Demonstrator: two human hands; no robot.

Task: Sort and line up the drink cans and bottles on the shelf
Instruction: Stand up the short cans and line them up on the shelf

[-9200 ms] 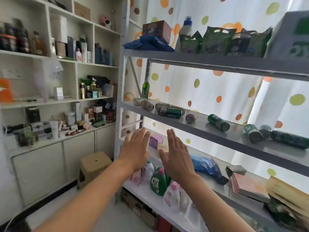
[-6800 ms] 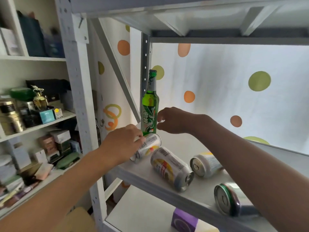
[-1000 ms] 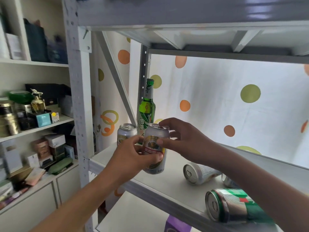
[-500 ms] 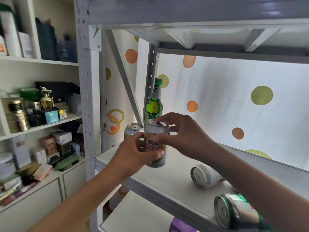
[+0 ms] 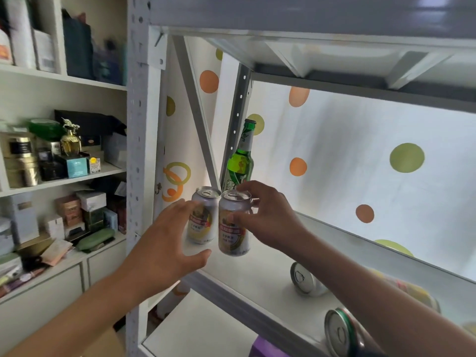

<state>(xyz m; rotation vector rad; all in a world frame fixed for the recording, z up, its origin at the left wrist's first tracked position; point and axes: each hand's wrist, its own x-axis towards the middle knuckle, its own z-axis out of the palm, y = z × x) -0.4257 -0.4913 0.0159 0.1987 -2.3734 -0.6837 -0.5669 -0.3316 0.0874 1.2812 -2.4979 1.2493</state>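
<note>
Two silver cans stand touching at the shelf's ten-o'clock corner before the green bottle. The right hand holds the second can; the left hand hovers beside the first can, fingers spread wide. A silver can and a green can lie toppled toward four o'clock, so most sorting remains.

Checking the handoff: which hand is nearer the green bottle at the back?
Right. The right hand grips the second can directly in front of the green bottle, its fingertips overlapping the bottle's base. The left hand is lower, nearer the shelf's front edge.
</note>
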